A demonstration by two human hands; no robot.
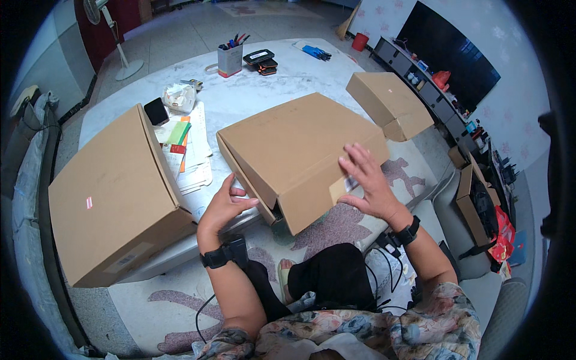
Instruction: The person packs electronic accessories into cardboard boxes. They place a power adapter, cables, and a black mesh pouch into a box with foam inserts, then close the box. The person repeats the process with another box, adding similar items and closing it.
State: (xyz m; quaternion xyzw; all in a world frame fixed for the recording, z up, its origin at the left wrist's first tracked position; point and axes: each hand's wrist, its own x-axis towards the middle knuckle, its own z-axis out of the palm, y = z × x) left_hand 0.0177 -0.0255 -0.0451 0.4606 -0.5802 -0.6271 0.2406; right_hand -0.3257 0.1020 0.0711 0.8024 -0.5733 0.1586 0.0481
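Note:
A closed-topped cardboard box (299, 139) sits tilted before me, near the front edge of the marble-patterned table. Its left side flap (243, 175) stands slightly away from the body, and a dark gap shows at the near corner. My left hand (227, 204) is at that flap, thumb and fingers apart, the thumb seeming to touch it. Fingers spread, my right hand (366, 184) lies against the box's near right side, by a paper label (350, 183). Whether it presses or only rests there is unclear. Each wrist wears a black band.
A large cardboard box (112, 193) stands at the left, a smaller one (391, 101) at the far right. Papers (195, 148), a phone (156, 111), a pen holder (230, 60), black devices (259, 60) and blue gloves (316, 51) lie on the table. Cables (391, 265) hang beside my leg.

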